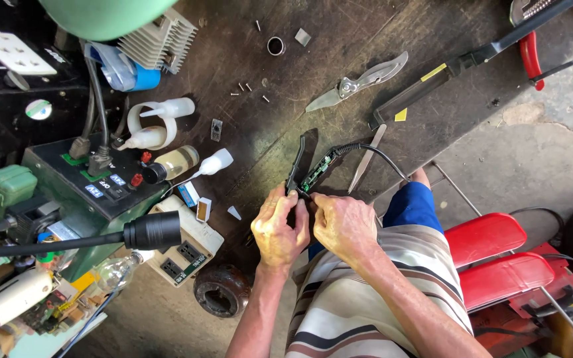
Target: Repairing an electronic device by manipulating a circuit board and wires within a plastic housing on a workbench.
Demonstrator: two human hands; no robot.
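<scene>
Over by the green power box (81, 192), nothing is touched. At the worktop (339, 40) edge, a black casing (298, 162) is pinched in the left hand (278, 232), a corded green circuit board (319, 169) in the right hand (345, 224). Board looks light, stiff, fragile; best gripped by edges.

Circuit board (318, 171) sits just beyond both hands; snips (356, 83) lie farther back, glue bottles (167, 122) off left.
</scene>
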